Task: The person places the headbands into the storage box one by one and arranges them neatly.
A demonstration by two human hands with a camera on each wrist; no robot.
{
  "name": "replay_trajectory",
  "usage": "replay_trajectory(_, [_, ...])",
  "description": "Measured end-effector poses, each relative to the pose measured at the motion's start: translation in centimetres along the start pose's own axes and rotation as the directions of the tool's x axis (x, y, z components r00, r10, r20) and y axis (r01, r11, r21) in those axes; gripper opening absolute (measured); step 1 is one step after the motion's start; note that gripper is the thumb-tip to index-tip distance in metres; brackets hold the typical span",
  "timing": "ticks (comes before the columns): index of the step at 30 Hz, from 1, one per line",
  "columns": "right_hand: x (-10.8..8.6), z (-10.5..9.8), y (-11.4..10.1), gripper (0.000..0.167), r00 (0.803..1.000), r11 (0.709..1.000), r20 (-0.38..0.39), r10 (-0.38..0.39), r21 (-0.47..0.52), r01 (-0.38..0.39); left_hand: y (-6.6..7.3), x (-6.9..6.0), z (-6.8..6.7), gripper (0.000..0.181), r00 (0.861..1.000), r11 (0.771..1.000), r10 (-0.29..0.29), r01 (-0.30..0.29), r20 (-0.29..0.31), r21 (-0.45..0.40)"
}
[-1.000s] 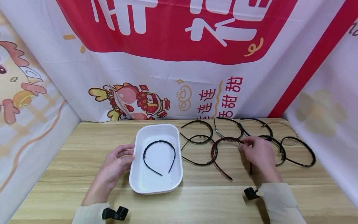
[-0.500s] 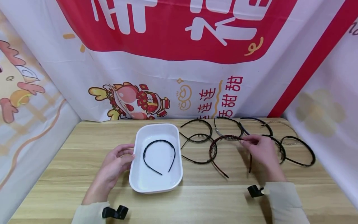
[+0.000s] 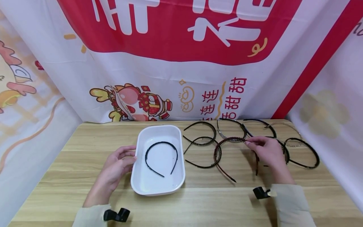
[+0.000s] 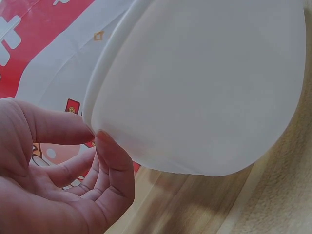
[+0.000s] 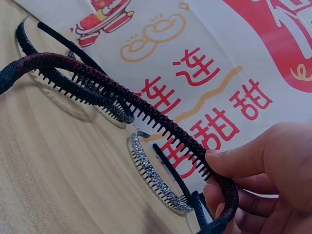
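My left hand (image 3: 117,167) pinches the left rim of a white plastic tray (image 3: 182,171); thumb and forefinger meet at its edge in the left wrist view. Inside the tray lies a thin black toothed headband (image 3: 163,142). On the right, my right hand (image 3: 265,151) holds a dark red, toothed headband (image 3: 225,173) by its upper right side, raised over the others. The right wrist view shows the thumb on this red-flecked band (image 5: 168,124), with fingers partly hidden behind it.
Several headbands lie on the wooden table (image 3: 215,208) right of the tray, including two overlapping black ones (image 3: 210,126), a silver glittery one (image 5: 151,168) and a black one (image 3: 316,153) at far right. A printed cloth (image 3: 175,88) hangs behind.
The red headband dipped slightly left, then came back right, still in my right hand. My right forearm shifted a little to the right. The left hand and tray stayed nearly still.
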State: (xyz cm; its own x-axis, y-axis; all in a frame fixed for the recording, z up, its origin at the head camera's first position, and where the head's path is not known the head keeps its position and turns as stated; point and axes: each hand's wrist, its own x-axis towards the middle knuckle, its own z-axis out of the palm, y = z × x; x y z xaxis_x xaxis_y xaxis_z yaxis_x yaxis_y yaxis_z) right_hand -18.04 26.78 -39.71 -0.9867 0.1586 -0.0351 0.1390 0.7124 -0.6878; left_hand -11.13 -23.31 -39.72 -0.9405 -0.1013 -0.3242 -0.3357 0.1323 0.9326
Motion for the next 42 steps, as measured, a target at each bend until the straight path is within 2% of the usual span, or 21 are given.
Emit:
replay_trajectory(10, [0.19, 0.3, 0.22, 0.043, 1.0, 1.0, 0.003, 0.022, 0.001, -0.022, -0.09, 0.01, -0.05, 0.058, 1.0, 1.0, 0.0, 0.0, 0.001, -0.002])
replay_trajectory(23, [0.19, 0.27, 0.24, 0.047, 0.99, 0.99, 0.062, 0.124, 0.065, -0.128, -0.15, 0.11, -0.08, 0.059, 1.0, 1.0, -0.006, 0.006, 0.005, 0.001])
replay_trajectory(38, [0.33, 0.11, 0.11, 0.046, 0.989, 0.978, 0.096, 0.113, 0.162, -0.128, 0.21, 0.0, 0.08, 0.058, 1.0, 1.0, 0.002, -0.002, 0.004, 0.0])
replay_trajectory(42, [0.36, 0.13, 0.13, 0.047, 0.989, 0.98, 0.093, 0.111, 0.157, -0.125, 0.25, 0.03, 0.11, 0.058, 1.0, 1.0, 0.0, 0.0, 0.006, 0.0])
